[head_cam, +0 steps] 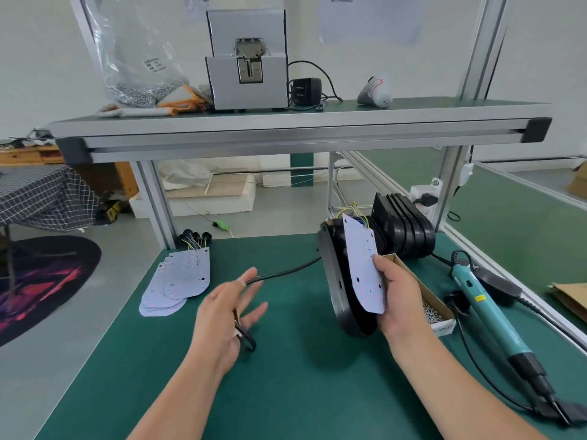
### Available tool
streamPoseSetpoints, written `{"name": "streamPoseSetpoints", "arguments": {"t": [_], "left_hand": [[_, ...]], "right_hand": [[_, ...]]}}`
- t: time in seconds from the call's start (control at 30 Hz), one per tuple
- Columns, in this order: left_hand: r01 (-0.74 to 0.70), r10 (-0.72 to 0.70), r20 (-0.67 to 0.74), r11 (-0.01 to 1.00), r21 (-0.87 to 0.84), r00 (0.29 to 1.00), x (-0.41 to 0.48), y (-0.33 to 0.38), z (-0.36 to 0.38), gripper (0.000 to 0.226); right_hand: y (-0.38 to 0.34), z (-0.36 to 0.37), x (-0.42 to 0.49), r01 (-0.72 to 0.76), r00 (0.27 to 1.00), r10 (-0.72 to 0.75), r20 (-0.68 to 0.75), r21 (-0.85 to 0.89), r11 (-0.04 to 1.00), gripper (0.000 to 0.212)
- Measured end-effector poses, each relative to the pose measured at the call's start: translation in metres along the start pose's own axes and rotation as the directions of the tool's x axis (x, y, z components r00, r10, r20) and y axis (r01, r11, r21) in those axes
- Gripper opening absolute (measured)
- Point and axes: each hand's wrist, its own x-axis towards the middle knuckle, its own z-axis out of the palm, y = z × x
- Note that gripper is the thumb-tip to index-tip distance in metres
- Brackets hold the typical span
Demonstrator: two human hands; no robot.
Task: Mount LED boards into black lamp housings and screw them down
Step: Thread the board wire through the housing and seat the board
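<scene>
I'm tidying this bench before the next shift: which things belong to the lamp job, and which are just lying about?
Job: LED board and black housing in right hand, spare boards, stacked housings, screw box, electric screwdriver.
Lying about: plastic bag, power adapter, both on the shelf.

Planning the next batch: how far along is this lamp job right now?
Done: nothing visibly screwed down; the stacked housings behind may be finished or not. In hand: the right hand holds an LED board against a tilted black housing; the left hand is open. Left: screwing it, as the screwdriver lies on the mat, plus the stack of boards.
</scene>
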Motion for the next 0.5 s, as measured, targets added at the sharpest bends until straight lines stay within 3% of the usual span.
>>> {"name": "streamPoseSetpoints", "arguments": {"t": [0.1,0.2,0.23,0.3,0.33,0.4,0.5], "left_hand": [[0.07,-0.035,0.104,0.933,-0.353,0.994,0.002,0.005,-0.005,0.047],[0.101,-0.066,0.098,0.901,-0.422,0.993,0.001,0.005,0.0,0.047],[0.082,-0.06,0.071,0.925,-0.372,0.996,0.0,0.005,0.004,0.044],[-0.038,0.037,-0.008,0.995,-0.094,0.999,-0.005,0.002,0.013,0.038],[-0.107,0.11,-0.021,0.988,0.108,0.994,-0.009,0.001,0.018,0.039],[-0.2,0.215,0.016,0.874,0.443,0.976,-0.014,-0.002,0.023,0.04],[-0.248,0.216,0.122,0.827,0.504,0.969,-0.019,-0.003,0.024,0.031]], "right_hand": [[0.006,0.003,-0.001,-0.035,0.999,0.036,0.017,-0.029,0.999,0.038],[0.011,0.004,-0.001,-0.072,0.997,0.074,0.02,-0.079,0.994,0.028],[0.011,0.004,-0.002,-0.077,0.997,0.078,0.01,-0.087,0.993,0.026],[0.015,0.006,-0.002,-0.087,0.996,0.089,0.019,-0.102,0.991,0.026],[0.018,0.007,-0.003,-0.095,0.995,0.099,0.028,-0.109,0.989,0.027],[0.025,0.009,-0.004,-0.116,0.991,0.124,0.051,-0.135,0.984,0.034],[0.028,0.01,-0.006,-0.128,0.99,0.137,0.045,-0.158,0.979,0.032]]}}
